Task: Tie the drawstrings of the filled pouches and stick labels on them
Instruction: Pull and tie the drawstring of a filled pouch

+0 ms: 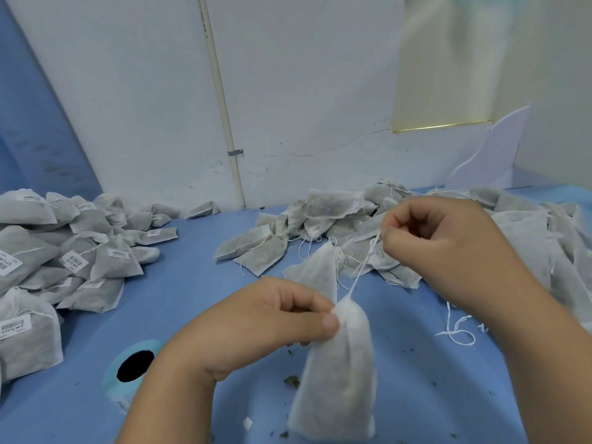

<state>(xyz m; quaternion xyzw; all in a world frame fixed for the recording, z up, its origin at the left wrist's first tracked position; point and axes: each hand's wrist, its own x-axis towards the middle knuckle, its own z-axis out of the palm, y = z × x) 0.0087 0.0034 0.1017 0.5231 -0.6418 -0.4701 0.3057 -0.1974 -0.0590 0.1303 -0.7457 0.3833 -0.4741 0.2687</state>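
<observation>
Left hand (pixel 275 318) pinches filled pouch (pixel 339 373) at neck; right hand (pixel 445 238) pinches drawstring (pixel 362 270), taut. Advice: hold neck firm, pull straight until gathered, then knot.

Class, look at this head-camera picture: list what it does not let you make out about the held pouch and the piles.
Head view:
- Print on the labels of the left pile: too small, blurred.
- End of the drawstring: hidden inside the curled right hand.
- Mouth of the pouch: covered by the pinching left hand.
- Contents of the pouch: hidden by its fabric.
- The right pile: cut off by the right edge.
</observation>
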